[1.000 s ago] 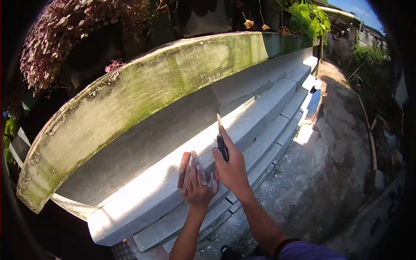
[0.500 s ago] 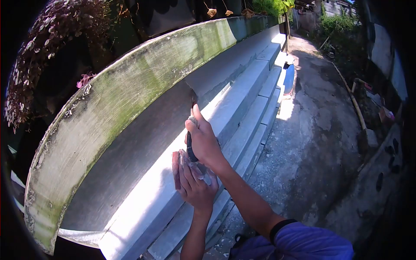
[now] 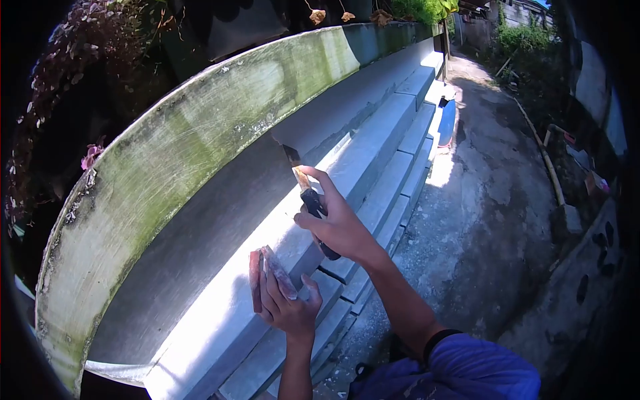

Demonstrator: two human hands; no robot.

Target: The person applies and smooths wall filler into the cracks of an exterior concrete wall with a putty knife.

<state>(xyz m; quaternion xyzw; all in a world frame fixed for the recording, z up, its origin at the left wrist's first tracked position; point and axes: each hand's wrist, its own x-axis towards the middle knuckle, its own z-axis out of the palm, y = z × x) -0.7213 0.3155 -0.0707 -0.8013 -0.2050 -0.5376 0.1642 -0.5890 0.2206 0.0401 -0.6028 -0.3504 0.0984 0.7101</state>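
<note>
My right hand (image 3: 337,223) is closed around the black handle of a scraper-like tool (image 3: 311,195), whose dark blade tip reaches the wall (image 3: 333,127) at the edge of a lighter plaster patch. Lower and to the left, my left hand (image 3: 288,305) holds a reddish flat block (image 3: 255,280) and a greyish, dusty piece (image 3: 281,273) by its fingers, above the pale top ledge (image 3: 233,283). The two hands are apart. What exactly the greyish piece is, I cannot tell.
A curved, moss-stained concrete rim (image 3: 167,153) overhangs the wall. Stepped pale ledges (image 3: 380,180) run away beside a concrete path (image 3: 493,200). A blue object (image 3: 447,123) stands by the far steps. Dark plants (image 3: 87,60) hang at upper left.
My right hand has moved right and slightly down, and its tool shows more clearly. My left hand has shifted down and left, away from the right hand.
</note>
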